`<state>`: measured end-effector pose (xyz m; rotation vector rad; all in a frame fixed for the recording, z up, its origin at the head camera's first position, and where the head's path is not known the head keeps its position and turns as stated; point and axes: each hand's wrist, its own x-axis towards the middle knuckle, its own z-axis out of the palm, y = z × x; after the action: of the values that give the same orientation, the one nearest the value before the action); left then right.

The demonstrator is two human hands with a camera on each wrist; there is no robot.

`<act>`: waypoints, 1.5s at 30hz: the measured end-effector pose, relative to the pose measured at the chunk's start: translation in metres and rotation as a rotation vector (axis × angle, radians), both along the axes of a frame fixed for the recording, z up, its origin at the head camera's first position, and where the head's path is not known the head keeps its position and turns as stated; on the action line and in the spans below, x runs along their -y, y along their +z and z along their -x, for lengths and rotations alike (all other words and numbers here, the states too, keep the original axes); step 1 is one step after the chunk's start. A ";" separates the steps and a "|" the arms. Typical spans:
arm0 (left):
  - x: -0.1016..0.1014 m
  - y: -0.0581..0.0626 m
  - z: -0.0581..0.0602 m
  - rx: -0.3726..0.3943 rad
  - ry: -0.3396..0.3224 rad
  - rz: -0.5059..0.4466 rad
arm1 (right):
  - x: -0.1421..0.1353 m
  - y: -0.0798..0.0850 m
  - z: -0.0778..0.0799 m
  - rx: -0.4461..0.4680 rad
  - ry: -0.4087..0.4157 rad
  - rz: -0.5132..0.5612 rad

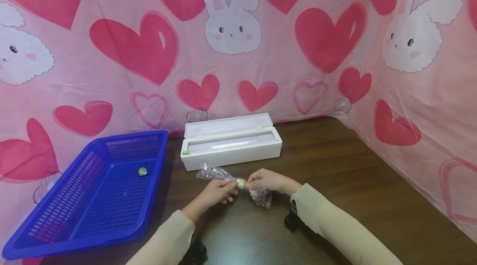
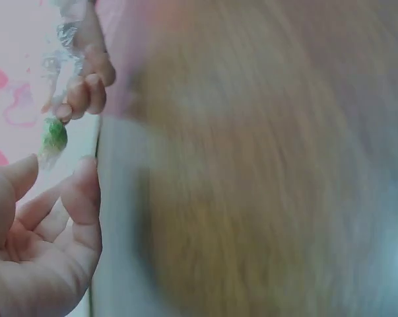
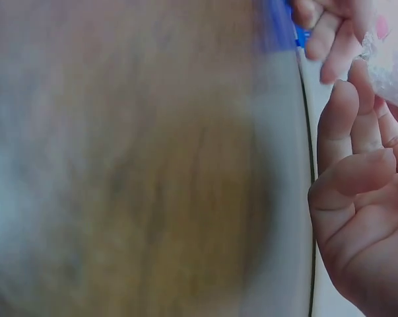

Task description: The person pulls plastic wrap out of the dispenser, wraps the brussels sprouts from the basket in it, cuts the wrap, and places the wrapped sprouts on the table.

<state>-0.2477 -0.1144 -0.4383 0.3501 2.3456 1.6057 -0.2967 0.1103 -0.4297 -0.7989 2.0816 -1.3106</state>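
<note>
A small round green-and-white ball, like a Brussels sprout [image 1: 241, 183], is wrapped in clear plastic wrap [image 1: 214, 172] whose ends gather on both sides of it. My left hand [image 1: 217, 193] pinches the film close to the ball's left side. On the other side, my right hand [image 1: 271, 181] grips the film, and a loose crumpled end hangs below its fingers. In the left wrist view the green ball [image 2: 55, 135] shows between the two hands. The right wrist view catches crumpled film [image 3: 391, 69] by the right fingers, with the ball hidden there.
Behind the hands stands a white plastic wrap dispenser box [image 1: 232, 155] with its lid [image 1: 229, 126] raised. A blue basket [image 1: 150, 198] on the left holds another small green ball [image 1: 142, 171]. The brown table [image 1: 335, 198] backs onto a pink heart-patterned cloth [image 1: 231, 74].
</note>
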 end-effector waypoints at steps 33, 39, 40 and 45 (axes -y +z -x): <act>-0.003 -0.008 0.007 0.348 0.166 -0.497 | 0.005 -0.002 -0.010 -0.158 0.180 0.154; -0.003 -0.007 0.007 0.352 0.168 -0.507 | 0.004 -0.002 -0.011 -0.149 0.183 0.156; -0.002 -0.008 0.007 0.348 0.170 -0.504 | 0.004 -0.001 -0.011 -0.128 0.177 0.152; 0.000 -0.009 0.007 0.330 0.198 -0.492 | 0.000 0.000 -0.011 0.074 0.124 0.167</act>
<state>-0.2543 -0.1148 -0.4474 -0.0582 1.7709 2.1421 -0.2852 0.1106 -0.4297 -0.9205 1.8529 -1.4366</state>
